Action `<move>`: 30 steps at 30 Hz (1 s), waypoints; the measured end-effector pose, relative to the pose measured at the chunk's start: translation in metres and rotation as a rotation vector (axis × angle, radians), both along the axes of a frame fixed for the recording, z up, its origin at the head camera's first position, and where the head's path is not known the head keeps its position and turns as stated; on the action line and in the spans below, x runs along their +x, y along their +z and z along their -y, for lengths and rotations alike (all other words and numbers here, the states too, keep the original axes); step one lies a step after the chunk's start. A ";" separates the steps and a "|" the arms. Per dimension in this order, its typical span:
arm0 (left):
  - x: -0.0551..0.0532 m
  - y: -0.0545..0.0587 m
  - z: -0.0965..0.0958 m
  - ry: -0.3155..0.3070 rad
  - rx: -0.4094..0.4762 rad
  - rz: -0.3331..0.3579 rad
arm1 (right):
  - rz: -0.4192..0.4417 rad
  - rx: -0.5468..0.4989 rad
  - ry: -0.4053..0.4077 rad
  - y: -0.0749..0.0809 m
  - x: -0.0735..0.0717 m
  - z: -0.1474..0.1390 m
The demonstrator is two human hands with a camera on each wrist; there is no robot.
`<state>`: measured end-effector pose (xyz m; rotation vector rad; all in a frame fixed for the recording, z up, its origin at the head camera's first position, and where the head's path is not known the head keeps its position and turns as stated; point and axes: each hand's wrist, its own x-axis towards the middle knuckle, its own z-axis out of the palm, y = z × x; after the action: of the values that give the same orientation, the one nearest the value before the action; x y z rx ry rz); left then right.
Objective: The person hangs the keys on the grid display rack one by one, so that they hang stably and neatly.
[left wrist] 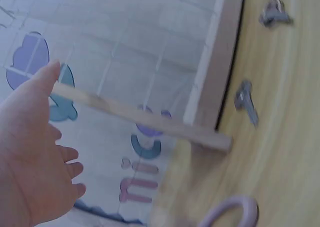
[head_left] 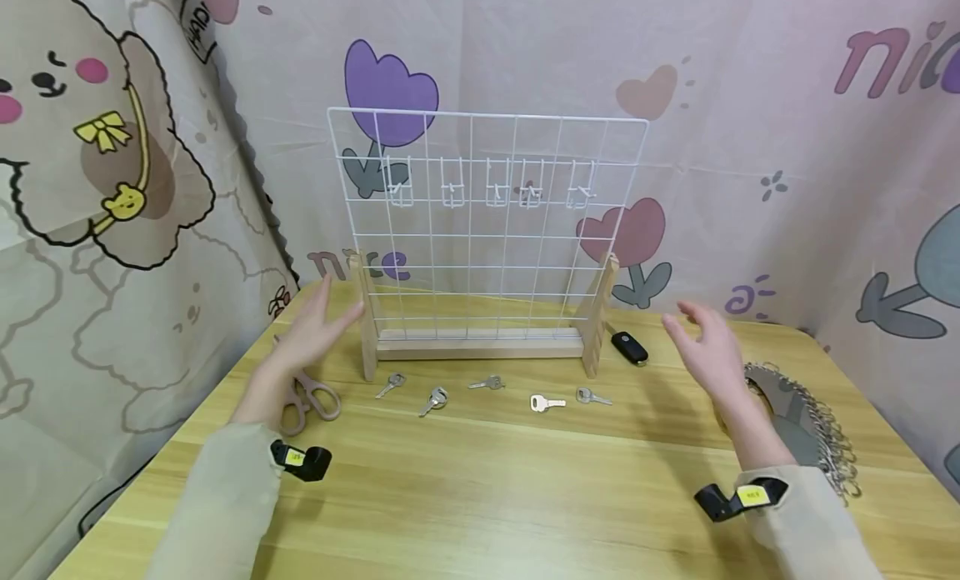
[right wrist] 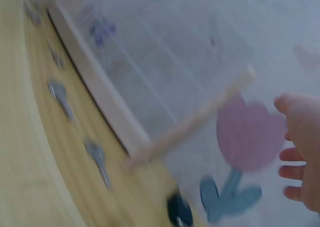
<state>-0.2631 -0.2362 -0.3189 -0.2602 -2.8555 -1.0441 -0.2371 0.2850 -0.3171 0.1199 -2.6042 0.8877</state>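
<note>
White wire grid [head_left: 469, 235] flanked by our left hand [head_left: 311, 334] and right hand [head_left: 708, 351], both unclenched, five keys [head_left: 491, 382] between them.

A pale cloth [head_left: 525, 30], creased and printed with cartoons, hangs behind the wood-grain table [head_left: 480, 497], and a 2nd printed stretch [head_left: 45, 330] runs down its left side. On the left is a big cream animal [head_left: 52, 30] with pink cheeks and a yellow bow [head_left: 103, 132]. The far side carries a purple tulip [head_left: 386, 84], a pink tulip [head_left: 643, 230] and a peach heart [head_left: 648, 92]; "nice" lettering [head_left: 891, 63] sits high on the right. Light is soft, with blurred shadows on the tabletop.
</note>
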 end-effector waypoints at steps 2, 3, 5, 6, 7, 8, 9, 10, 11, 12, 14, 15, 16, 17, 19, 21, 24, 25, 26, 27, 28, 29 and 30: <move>0.001 0.007 -0.005 0.007 0.084 0.033 | -0.025 -0.107 0.037 0.005 0.004 0.016; 0.001 0.010 -0.008 0.012 0.118 0.044 | -0.038 -0.151 0.059 0.007 0.005 0.024; 0.000 0.015 -0.013 0.031 0.165 0.053 | -0.050 -0.223 0.111 0.011 0.007 0.042; -0.001 0.017 -0.015 0.041 0.184 0.052 | -0.049 -0.259 0.145 0.012 0.007 0.051; -0.003 0.019 -0.017 0.047 0.202 0.049 | -0.046 -0.282 0.174 0.014 0.007 0.061; -0.005 0.020 -0.018 0.050 0.224 0.040 | -0.037 -0.309 0.209 0.015 0.007 0.070; -0.007 0.020 -0.020 0.052 0.235 0.028 | -0.026 -0.331 0.245 0.015 0.006 0.080; -0.009 0.020 -0.021 0.053 0.244 0.014 | -0.008 -0.352 0.286 0.015 0.005 0.090; -0.011 0.020 -0.022 0.058 0.250 0.000 | 0.009 -0.370 0.321 0.014 0.003 0.100; -0.013 0.019 -0.023 0.061 0.254 -0.012 | 0.028 -0.380 0.353 0.013 0.002 0.110; -0.016 0.018 -0.025 0.073 0.252 -0.033 | 0.064 -0.390 0.415 0.010 -0.001 0.131; -0.017 0.018 -0.026 0.080 0.246 -0.041 | 0.085 -0.392 0.441 0.008 -0.003 0.142; -0.017 0.018 -0.027 0.092 0.242 -0.047 | 0.107 -0.396 0.464 0.006 -0.004 0.152; -0.018 0.017 -0.028 0.101 0.237 -0.051 | 0.131 -0.398 0.479 0.003 -0.006 0.161; -0.020 0.016 -0.029 0.113 0.236 -0.062 | 0.174 -0.400 0.510 -0.004 -0.009 0.179; -0.021 0.015 -0.030 0.124 0.237 -0.071 | 0.220 -0.418 0.525 -0.013 -0.013 0.195; -0.023 0.014 -0.029 0.136 0.237 -0.081 | 0.262 -0.448 0.554 -0.026 -0.018 0.217; -0.023 0.013 -0.029 0.139 0.239 -0.082 | 0.265 -0.456 0.566 -0.030 -0.019 0.224; -0.023 0.013 -0.028 0.143 0.236 -0.084 | 0.278 -0.473 0.575 -0.034 -0.021 0.231; -0.024 0.012 -0.027 0.146 0.236 -0.086 | 0.282 -0.481 0.589 -0.038 -0.022 0.238; -0.024 0.012 -0.027 0.147 0.233 -0.086 | 0.288 -0.487 0.597 -0.042 -0.023 0.245; -0.024 0.012 -0.026 0.147 0.233 -0.086 | 0.296 -0.491 0.604 -0.046 -0.024 0.251; -0.024 0.011 -0.026 0.148 0.228 -0.087 | 0.300 -0.488 0.612 -0.050 -0.026 0.258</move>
<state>-0.2869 -0.2103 -0.3077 -0.0727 -2.6027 -1.2786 -0.2627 0.0275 -0.3670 0.7204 -2.5457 1.8484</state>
